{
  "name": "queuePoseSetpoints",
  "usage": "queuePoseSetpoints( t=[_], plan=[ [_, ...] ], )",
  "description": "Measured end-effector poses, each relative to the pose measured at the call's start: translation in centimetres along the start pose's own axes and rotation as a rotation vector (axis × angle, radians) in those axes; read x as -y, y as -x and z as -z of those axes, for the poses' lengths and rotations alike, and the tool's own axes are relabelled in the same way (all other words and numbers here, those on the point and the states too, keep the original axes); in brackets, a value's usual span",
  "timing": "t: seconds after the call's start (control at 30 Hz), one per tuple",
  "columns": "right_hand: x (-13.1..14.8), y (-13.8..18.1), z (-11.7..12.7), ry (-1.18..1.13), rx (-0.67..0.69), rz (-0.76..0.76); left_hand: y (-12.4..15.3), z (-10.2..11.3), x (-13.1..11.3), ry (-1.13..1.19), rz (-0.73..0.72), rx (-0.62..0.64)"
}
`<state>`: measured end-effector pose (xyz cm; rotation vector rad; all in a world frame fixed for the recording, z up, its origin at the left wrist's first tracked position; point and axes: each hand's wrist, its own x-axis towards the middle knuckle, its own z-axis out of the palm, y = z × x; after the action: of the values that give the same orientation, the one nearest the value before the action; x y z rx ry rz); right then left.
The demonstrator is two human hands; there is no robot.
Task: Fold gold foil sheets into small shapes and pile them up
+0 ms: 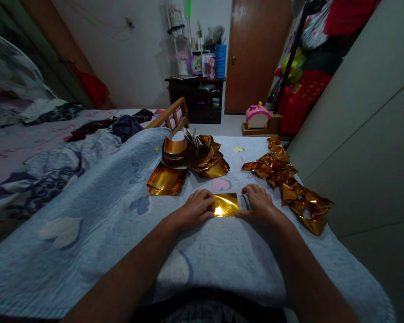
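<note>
A small rectangle of shiny gold foil paper (226,205) lies on the pale blue quilt between my hands. My left hand (199,207) has its fingers and thumb closed on the left edge of this sheet. At the other end, my right hand (258,205) has thumb and fingers apart, the thumb tip touching the sheet's lower right corner. Beyond my left hand is a fanned pile of gold foil sheets (168,178), some curled upward. Several folded gold foil pieces (278,166) lie in a heap beyond and to the right of my right hand.
The heart-patterned quilt (114,233) covers the surface before me. A wooden rail (170,114) rises behind the foil pile, with a bed with clothes at left. A pale cabinet (366,134) borders the right side. A dark shelf (197,101) and a pink toy (257,116) stand farther back.
</note>
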<state>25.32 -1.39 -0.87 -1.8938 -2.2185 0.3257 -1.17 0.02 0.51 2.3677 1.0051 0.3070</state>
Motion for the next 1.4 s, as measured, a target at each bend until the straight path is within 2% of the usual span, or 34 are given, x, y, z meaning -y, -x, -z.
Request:
queuePoseSetpoints(
  t=[0.23, 0.4, 0.5, 0.6, 1.0, 1.2, 1.4],
  plan=[
    [-1.2, 0.4, 1.1, -0.087, 0.002, 0.049, 0.2, 0.2, 0.0, 0.02, -0.017, -0.002],
    [0.8, 0.2, 1.8, -0.237, -0.136, 0.179, 0.3, 0.2, 0.4, 0.041, -0.036, 0.005],
    [2.5, 0.2, 1.3, -0.279, -0.046, 0.33, 0.3, 0.1, 0.5, 0.045, -0.043, -0.02],
    [3.7, 0.4, 0.5, -0.237, 0.06, 0.41, 0.2, 0.1, 0.4, 0.037, -0.052, -0.049],
    [4.0, 0.2, 0.1, -0.203, 0.051, 0.443, -0.2, -0.8, 0.4, -0.025, -0.195, -0.152],
    [5.3, 0.5, -0.2, -0.212, 0.008, 0.456, -0.3, -1.0, -0.1, -0.016, -0.205, -0.202],
    [5.7, -0.2, -1.3, -0.271, -0.017, 0.505, -0.2, -1.0, -0.3, -0.014, -0.15, -0.182]
  ],
)
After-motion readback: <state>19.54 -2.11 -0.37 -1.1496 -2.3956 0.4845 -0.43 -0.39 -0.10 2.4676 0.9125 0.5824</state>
